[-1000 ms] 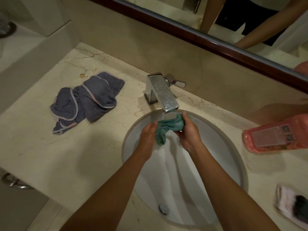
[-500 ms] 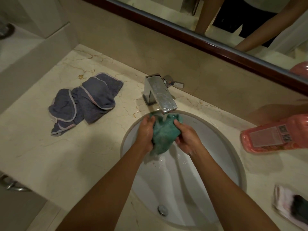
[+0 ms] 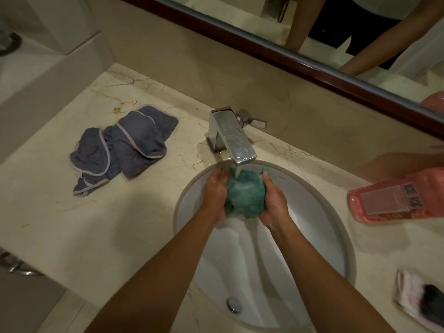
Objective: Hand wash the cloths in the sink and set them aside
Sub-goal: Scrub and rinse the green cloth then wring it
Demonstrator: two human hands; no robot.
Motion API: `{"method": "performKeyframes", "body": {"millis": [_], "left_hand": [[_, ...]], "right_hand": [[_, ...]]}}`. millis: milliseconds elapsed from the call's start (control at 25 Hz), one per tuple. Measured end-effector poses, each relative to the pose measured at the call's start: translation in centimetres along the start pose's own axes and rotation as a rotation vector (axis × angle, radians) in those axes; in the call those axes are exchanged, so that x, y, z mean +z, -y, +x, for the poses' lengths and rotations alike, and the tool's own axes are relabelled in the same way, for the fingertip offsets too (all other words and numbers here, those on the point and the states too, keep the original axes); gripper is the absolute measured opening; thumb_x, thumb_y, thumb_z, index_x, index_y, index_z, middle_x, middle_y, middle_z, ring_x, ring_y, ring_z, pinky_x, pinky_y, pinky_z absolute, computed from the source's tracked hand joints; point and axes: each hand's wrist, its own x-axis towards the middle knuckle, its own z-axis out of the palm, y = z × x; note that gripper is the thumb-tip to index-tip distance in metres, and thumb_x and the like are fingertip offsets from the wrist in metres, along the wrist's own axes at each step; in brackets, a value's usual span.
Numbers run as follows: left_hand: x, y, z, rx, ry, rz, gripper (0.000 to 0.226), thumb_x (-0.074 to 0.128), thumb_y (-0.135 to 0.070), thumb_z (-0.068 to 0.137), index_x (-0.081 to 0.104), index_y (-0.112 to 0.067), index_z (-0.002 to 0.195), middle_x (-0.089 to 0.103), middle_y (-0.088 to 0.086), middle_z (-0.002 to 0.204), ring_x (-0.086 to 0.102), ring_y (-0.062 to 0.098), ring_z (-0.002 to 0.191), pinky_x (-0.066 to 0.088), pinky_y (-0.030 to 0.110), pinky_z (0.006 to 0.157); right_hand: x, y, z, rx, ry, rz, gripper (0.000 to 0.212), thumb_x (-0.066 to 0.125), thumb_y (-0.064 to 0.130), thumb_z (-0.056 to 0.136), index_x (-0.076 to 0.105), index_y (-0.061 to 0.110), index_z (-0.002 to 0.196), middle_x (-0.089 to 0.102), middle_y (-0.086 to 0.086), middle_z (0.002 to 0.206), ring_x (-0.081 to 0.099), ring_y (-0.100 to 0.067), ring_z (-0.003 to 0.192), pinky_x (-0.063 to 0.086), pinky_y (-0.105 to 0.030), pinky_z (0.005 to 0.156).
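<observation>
We see the left hand [image 3: 216,193] and right hand [image 3: 272,200] cupped round the teal cloth [image 3: 245,197], each gripping one side with curled fingers, over the far part of the sink [image 3: 319,212]. Compared with half a second ago, the cloth is more bunched into a ball between the palms and no longer hangs below them. Water from the tap [image 3: 231,135], just beyond the fingertips, falls onto the cloth's top. Well to the left of the left hand, the grey cloths [image 3: 122,147] lie crumpled on the counter [image 3: 72,224], as before. Right of the right hand lies a pink bottle [image 3: 396,198]; nearer us, a pale cloth [image 3: 420,301].
</observation>
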Motion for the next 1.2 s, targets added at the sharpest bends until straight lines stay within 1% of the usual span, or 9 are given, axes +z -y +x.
{"method": "performKeyframes", "body": {"millis": [200, 320, 400, 480, 600, 760, 880, 1000, 1200], "left_hand": [[0.0, 0.8, 0.6, -0.046, 0.072, 0.064, 0.021, 0.057, -0.017, 0.1, 0.063, -0.013, 0.121, 0.072, 0.013, 0.114, 0.069, 0.035, 0.107, 0.057, 0.05, 0.092], [-0.4, 1.1, 0.5, -0.043, 0.039, 0.027, 0.016, 0.055, -0.014, 0.1, 0.065, -0.012, 0.112, 0.073, 0.009, 0.104, 0.068, 0.031, 0.099, 0.059, 0.039, 0.077], [-0.1, 1.2, 0.2, -0.145, 0.009, 0.003, 0.023, 0.052, -0.031, 0.102, 0.066, -0.016, 0.112, 0.074, 0.006, 0.102, 0.069, 0.026, 0.096, 0.057, 0.034, 0.072], [0.3, 1.2, 0.1, -0.315, 0.0, 0.008, 0.04, 0.04, -0.051, 0.103, 0.068, -0.022, 0.104, 0.076, 0.005, 0.098, 0.068, 0.026, 0.098, 0.053, 0.036, 0.081], [0.6, 1.4, 0.1, -0.417, 0.039, -0.067, 0.061, 0.032, -0.067, 0.099, 0.074, -0.021, 0.098, 0.078, 0.008, 0.094, 0.072, 0.026, 0.094, 0.056, 0.035, 0.077], [-0.4, 1.6, 0.1, -0.248, 0.011, -0.026, 0.048, 0.053, -0.054, 0.097, 0.081, -0.016, 0.092, 0.077, 0.013, 0.101, 0.076, 0.027, 0.091, 0.058, 0.033, 0.075], [-1.7, 1.3, -0.1, -0.048, 0.018, -0.008, 0.027, 0.064, -0.033, 0.096, 0.072, -0.011, 0.109, 0.076, 0.014, 0.104, 0.074, 0.031, 0.097, 0.06, 0.037, 0.076], [-2.5, 0.6, -0.7, 0.052, -0.027, 0.089, 0.024, 0.066, -0.018, 0.095, 0.065, -0.008, 0.118, 0.074, 0.015, 0.111, 0.071, 0.034, 0.104, 0.059, 0.048, 0.09], [-3.8, -0.5, -2.1, 0.104, -0.029, 0.076, 0.03, 0.059, -0.011, 0.097, 0.06, -0.012, 0.127, 0.07, 0.016, 0.119, 0.067, 0.036, 0.11, 0.057, 0.053, 0.092]], "right_hand": [[-0.4, 0.0, 0.1, 0.065, 0.117, 0.195, 0.049, 0.042, 0.048, 0.104, 0.058, 0.013, 0.135, 0.068, -0.018, 0.126, 0.066, -0.034, 0.117, 0.052, -0.05, 0.1], [-0.3, 0.0, 0.1, 0.072, 0.139, 0.299, 0.05, 0.042, 0.047, 0.104, 0.056, 0.012, 0.136, 0.066, -0.02, 0.129, 0.063, -0.035, 0.121, 0.051, -0.049, 0.099], [-0.2, 0.1, 0.0, 0.106, 0.168, 0.327, 0.051, 0.043, 0.048, 0.103, 0.059, 0.011, 0.134, 0.064, -0.021, 0.131, 0.06, -0.035, 0.124, 0.046, -0.051, 0.107], [0.1, -0.1, -0.2, 0.145, 0.198, 0.332, 0.05, 0.045, 0.045, 0.102, 0.06, 0.009, 0.133, 0.064, -0.021, 0.13, 0.06, -0.034, 0.122, 0.041, -0.05, 0.111], [0.6, -0.1, -0.6, 0.134, 0.229, 0.321, 0.044, 0.048, 0.037, 0.101, 0.062, 0.007, 0.131, 0.067, -0.02, 0.127, 0.066, -0.032, 0.115, 0.048, -0.046, 0.103], [1.0, -0.2, -0.5, 0.03, 0.191, 0.031, 0.032, 0.054, 0.018, 0.101, 0.06, 0.001, 0.127, 0.068, -0.025, 0.123, 0.07, -0.035, 0.106, 0.058, -0.045, 0.091], [1.5, -0.8, -0.1, -0.027, 0.131, -0.131, 0.026, 0.058, 0.017, 0.1, 0.064, -0.003, 0.117, 0.072, -0.025, 0.111, 0.073, -0.035, 0.099, 0.061, -0.044, 0.086], [2.6, -1.1, 0.2, -0.018, 0.082, -0.101, 0.028, 0.059, 0.023, 0.1, 0.065, 0.0, 0.114, 0.075, -0.019, 0.104, 0.074, -0.032, 0.096, 0.061, -0.042, 0.083], [4.0, -1.4, 0.5, 0.097, 0.181, 0.062, 0.037, 0.056, 0.035, 0.101, 0.065, 0.007, 0.123, 0.071, -0.021, 0.119, 0.07, -0.033, 0.109, 0.055, -0.046, 0.098]]}}
